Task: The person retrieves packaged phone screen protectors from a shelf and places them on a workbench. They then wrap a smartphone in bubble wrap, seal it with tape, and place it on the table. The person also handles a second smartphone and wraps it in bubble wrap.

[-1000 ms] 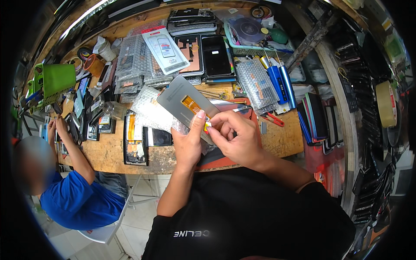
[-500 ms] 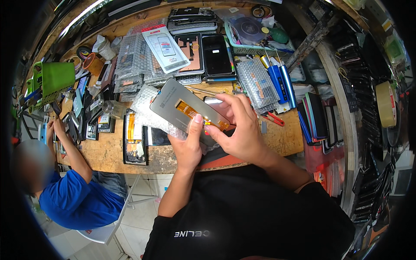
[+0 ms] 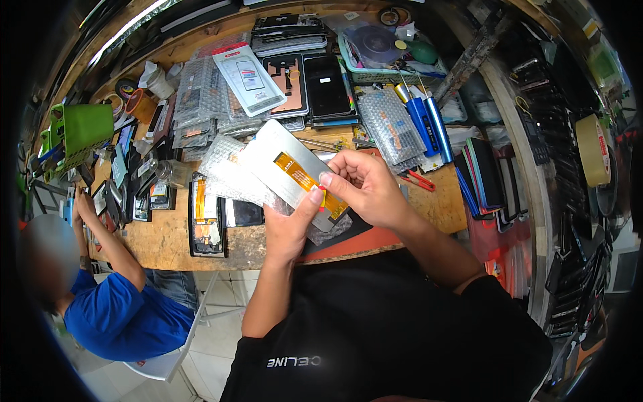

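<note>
A phone screen panel (image 3: 268, 149) is held tilted above the front edge of the bench, its silvery back facing up. An orange flex cable (image 3: 295, 173) lies along the middle of that back. My left hand (image 3: 289, 231) grips the panel's lower left side, thumb on top and fingers hidden underneath. With its thumb and curled fingers, my right hand (image 3: 368, 192) pinches the right edge beside the cable. Clear bubble wrap (image 3: 231, 175) lies behind and left of the panel. An opened phone frame (image 3: 207, 224) with an orange cable inside rests on the bench farther left.
Stacked phones (image 3: 328, 87), bubble-wrapped parts and a teal basket (image 3: 395, 77) fill the back. Blue screwdrivers (image 3: 426, 124) and a red-handled tool (image 3: 420, 180) lie right. A co-worker in a blue shirt (image 3: 127, 315) sits left, near a green basket (image 3: 84, 130).
The panel has tilted and now catches more light. My right hand's fingers have curled in, and its thumb has moved up onto the panel beside the cable.
</note>
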`<state>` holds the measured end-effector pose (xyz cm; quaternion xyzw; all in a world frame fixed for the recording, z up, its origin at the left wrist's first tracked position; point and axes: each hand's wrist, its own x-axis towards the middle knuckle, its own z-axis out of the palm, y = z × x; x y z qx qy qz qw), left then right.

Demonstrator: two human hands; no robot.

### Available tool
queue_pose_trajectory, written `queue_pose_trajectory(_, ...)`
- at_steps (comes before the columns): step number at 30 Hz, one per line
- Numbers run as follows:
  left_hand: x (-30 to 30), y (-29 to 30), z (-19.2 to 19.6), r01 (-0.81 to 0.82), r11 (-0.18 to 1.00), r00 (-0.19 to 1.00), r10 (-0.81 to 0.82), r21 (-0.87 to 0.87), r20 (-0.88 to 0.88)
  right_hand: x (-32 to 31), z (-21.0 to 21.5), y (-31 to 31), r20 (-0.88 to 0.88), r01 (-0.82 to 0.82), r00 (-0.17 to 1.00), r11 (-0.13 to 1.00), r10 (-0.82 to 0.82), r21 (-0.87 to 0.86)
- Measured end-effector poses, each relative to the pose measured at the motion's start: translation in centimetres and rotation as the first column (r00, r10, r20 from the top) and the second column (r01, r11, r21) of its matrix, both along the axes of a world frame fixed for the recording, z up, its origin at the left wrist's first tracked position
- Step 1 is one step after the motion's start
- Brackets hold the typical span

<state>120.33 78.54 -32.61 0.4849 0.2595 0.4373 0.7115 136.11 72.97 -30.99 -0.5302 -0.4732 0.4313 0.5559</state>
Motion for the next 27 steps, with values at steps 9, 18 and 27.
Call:
queue_pose_trajectory(9,-0.3,1.2,0.0,0.116,0.977,0.993,-0.111,-0.177,0.038,0.6,-0.2,0.7,-0.302,-0.051,0.953,0.997,0.032,-0.058)
queue_pose_trajectory(18,-1.1,2.2,0.1,0.001,0.956,0.986,0.048,-0.293,0.161,1.9,-1.0,1.1,-0.258,-0.081,0.964,0.996,0.066,-0.046)
queue_pose_trajectory(27,-5.2,6.1,0.2,-0.337,0.938,0.935,0.344,-0.084,0.091,2.6,-1.3,-0.3,-0.369,-0.074,0.926,0.997,0.074,0.013)
